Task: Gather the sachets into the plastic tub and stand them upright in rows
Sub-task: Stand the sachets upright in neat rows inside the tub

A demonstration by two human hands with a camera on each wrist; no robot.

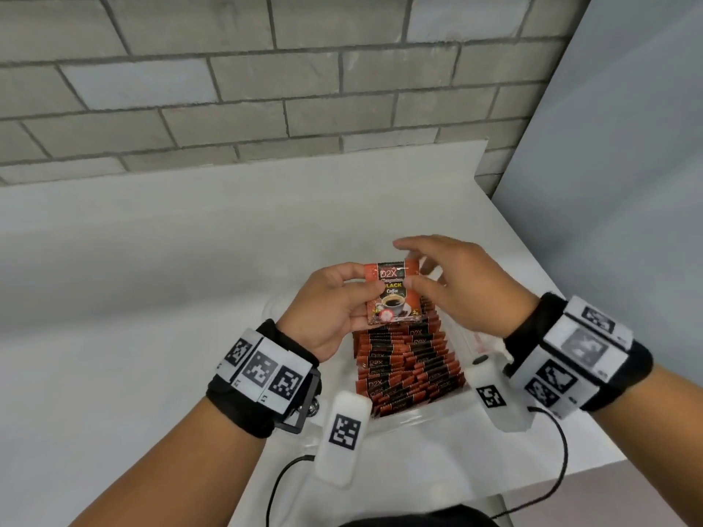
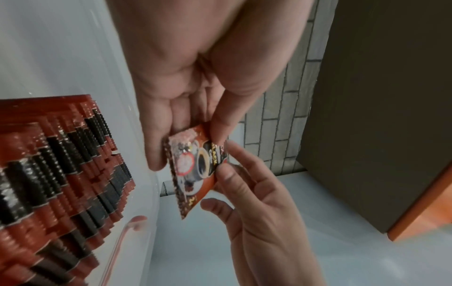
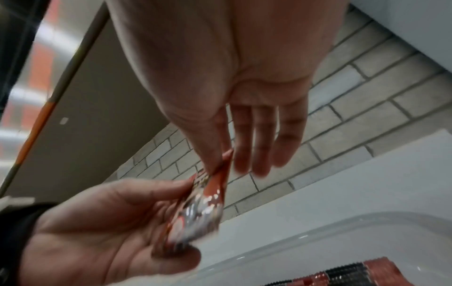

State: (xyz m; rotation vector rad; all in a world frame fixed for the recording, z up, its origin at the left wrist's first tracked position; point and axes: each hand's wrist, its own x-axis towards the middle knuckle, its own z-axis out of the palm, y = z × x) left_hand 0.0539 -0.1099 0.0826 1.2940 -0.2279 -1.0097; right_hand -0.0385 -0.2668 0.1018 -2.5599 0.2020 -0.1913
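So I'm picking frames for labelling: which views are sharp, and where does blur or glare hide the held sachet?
Head view: sharpest, the held sachet has readable print, only the right hand fingertips smear. Left wrist view: mild softness, the artwork is still recognisable. Right wrist view: worst, motion blur plus bright glare wash out the sachet's face.

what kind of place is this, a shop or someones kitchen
Hard to say for sure; it looks more like a plain work or packing corner than a kitchen: a bare white counter against a grey brick wall, with a clear plastic tub filled with identical coffee sachets. No sink or stove shows.
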